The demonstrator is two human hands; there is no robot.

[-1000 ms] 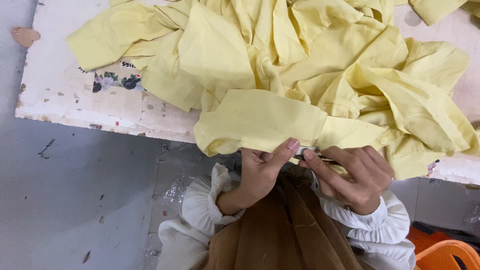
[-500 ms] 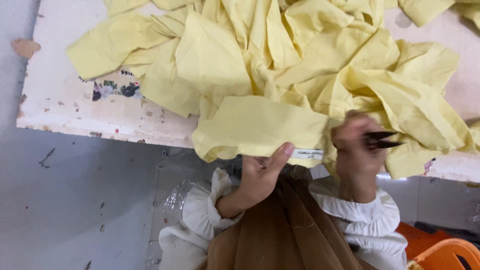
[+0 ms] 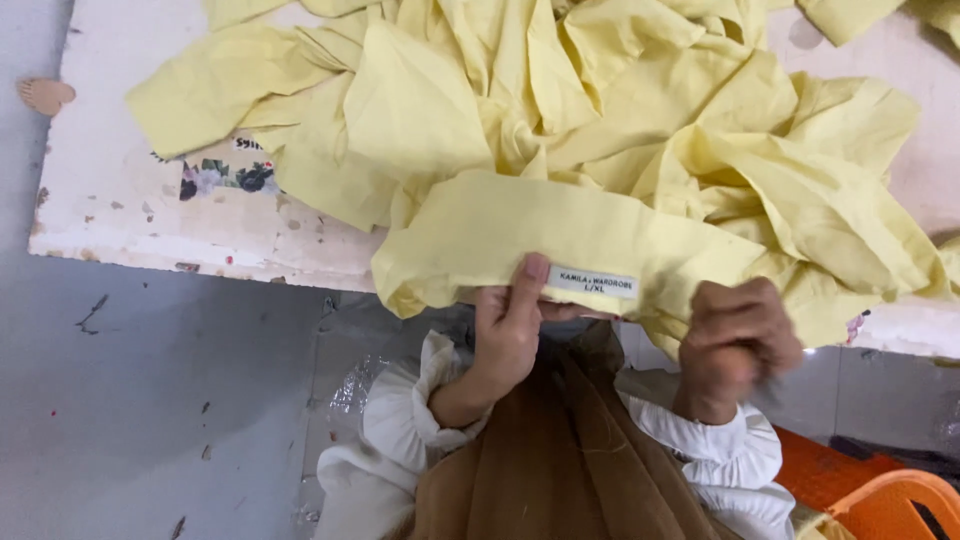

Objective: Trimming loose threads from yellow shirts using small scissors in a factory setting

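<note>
Worn white counter [image 3: 120,215] carries a heap of yellow cloth [image 3: 560,110]. At its near edge I see my left hand [image 3: 508,325] pinching the folded yellow band [image 3: 500,235] beside its white label [image 3: 597,283]; my right hand [image 3: 740,335] sits clenched right of that label, contents unclear.

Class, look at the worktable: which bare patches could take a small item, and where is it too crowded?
Bare tabletop lies left of the yellow fabric pile, near the floral sticker, and a smaller patch at the far right. The middle is crowded; the left hand pinches the labelled band, the right hand beside it.
</note>
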